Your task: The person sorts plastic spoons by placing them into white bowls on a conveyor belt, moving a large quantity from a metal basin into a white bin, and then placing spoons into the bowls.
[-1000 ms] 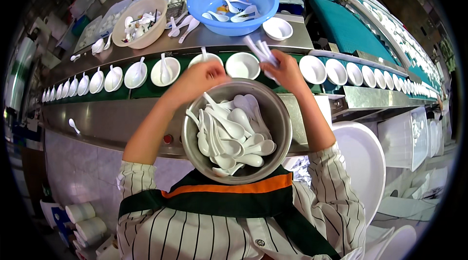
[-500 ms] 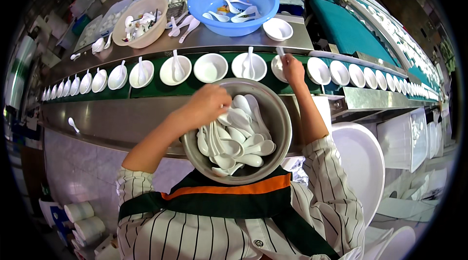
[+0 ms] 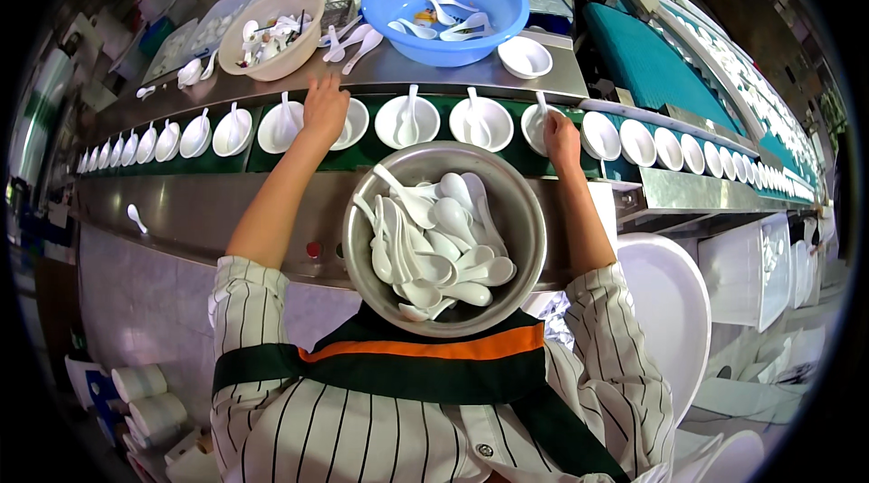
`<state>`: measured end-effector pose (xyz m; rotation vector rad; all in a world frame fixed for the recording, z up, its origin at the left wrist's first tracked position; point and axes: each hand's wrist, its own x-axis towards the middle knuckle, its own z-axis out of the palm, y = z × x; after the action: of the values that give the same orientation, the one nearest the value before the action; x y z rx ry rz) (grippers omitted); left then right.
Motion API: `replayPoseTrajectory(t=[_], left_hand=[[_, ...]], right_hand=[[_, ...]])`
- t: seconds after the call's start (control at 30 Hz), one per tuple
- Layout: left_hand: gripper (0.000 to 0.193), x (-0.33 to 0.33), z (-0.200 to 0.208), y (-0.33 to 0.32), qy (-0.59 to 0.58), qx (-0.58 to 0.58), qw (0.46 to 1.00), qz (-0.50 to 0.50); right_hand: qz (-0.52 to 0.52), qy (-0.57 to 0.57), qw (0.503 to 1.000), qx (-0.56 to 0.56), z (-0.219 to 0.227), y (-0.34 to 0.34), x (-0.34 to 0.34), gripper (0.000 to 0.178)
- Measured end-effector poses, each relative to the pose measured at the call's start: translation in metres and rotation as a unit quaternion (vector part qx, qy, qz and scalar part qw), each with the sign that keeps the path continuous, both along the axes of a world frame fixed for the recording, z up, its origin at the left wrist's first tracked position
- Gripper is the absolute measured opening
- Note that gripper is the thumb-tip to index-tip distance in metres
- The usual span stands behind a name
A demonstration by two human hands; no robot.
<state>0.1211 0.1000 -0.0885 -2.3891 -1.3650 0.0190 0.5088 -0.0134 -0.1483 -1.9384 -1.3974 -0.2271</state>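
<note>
My left hand (image 3: 326,107) reaches over a white bowl (image 3: 354,127) on the green conveyor, fingers stretched out and no spoon visible in them. My right hand (image 3: 562,141) is at the right rim of another white bowl (image 3: 530,132). Its fingers are curled, and whether they grip anything is hidden. Just left of them a white spoon (image 3: 541,101) stands with its handle up in that bowl. Between my arms, a steel basin (image 3: 536,239) holds many white spoons (image 3: 450,219). Two bowls between my hands each contain a spoon (image 3: 409,121).
Bowls with spoons line the belt (image 3: 244,162) leftward; more bowls (image 3: 636,142) sit rightward. Beyond stand a blue basin (image 3: 398,44) with spoons, a beige tub (image 3: 308,48) and a single bowl (image 3: 525,57). A loose spoon (image 3: 137,218) lies on the steel ledge.
My left hand has gone from above the steel basin to a bowl on the belt, its fingers opening out. My right hand has moved slightly right and lower; the spoon beside it now stands in the bowl.
</note>
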Motion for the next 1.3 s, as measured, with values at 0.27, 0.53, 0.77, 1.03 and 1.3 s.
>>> replayPoseTrajectory(t=[0.27,0.53,0.77,1.03,1.3], left_hand=[[0.028,0.015,0.05,-0.074,-0.441,-0.363,0.806,-0.155],[0.048,0.044,0.02,-0.114,-0.534,-0.498,0.667,-0.147],[0.047,0.055,0.012,-0.114,-0.708,-0.422,0.56,-0.086],[0.027,0.021,0.073,-0.155,-0.334,-0.269,0.851,-0.303],[0.03,0.06,0.044,-0.167,-0.032,-0.365,0.858,-0.36]], right_hand=[[0.383,0.113,0.912,-0.093,0.117,-0.055,-0.126,0.02],[0.486,-0.162,0.825,-0.238,0.085,-0.067,-0.174,0.038],[0.482,-0.046,0.84,-0.244,0.095,-0.071,-0.158,0.03],[0.312,0.277,0.909,0.007,0.124,0.006,-0.086,0.012],[0.206,0.24,0.947,-0.056,0.025,0.036,-0.07,0.027]])
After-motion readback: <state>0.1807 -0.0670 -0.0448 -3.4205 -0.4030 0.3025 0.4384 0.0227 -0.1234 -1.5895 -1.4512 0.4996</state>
